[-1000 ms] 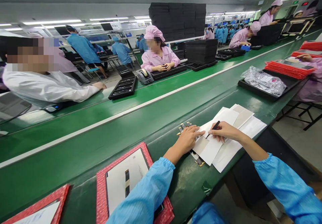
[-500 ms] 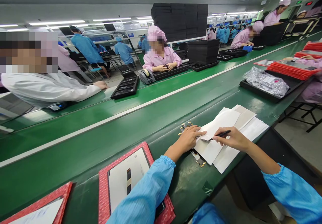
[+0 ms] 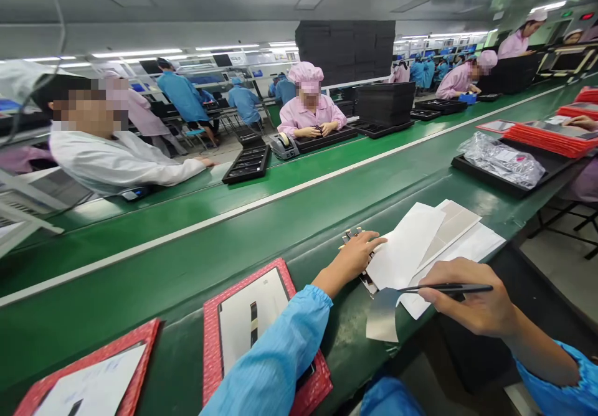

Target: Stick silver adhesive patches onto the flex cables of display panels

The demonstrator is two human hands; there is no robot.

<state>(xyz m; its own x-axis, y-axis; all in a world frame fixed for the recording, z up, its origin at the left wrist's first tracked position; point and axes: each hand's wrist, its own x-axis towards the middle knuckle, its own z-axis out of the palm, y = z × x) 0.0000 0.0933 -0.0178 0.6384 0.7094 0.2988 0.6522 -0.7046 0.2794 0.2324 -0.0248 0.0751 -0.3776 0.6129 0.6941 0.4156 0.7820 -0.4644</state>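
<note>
My left hand (image 3: 355, 255) rests flat on a row of small flex-cable parts (image 3: 351, 236) and the edge of a stack of white sheets (image 3: 432, 241) on the green bench. My right hand (image 3: 469, 301) holds black tweezers (image 3: 446, 289) level, their tips pinching a thin translucent film (image 3: 383, 315) that hangs over the bench's front edge. A red tray (image 3: 261, 329) with a white panel and a dark strip lies left of my left forearm.
Another red tray (image 3: 88, 378) sits at the lower left. A black tray with a plastic bag (image 3: 502, 164) and stacked red trays (image 3: 546, 136) stand at the right. Across the green conveyor (image 3: 280, 198), several co-workers sit beside black trays (image 3: 245, 164) and a tape dispenser (image 3: 283, 146).
My right hand has drawn back toward me from the white sheets, peeling a thin film away with the tweezers. My left hand has stayed pressing on the parts.
</note>
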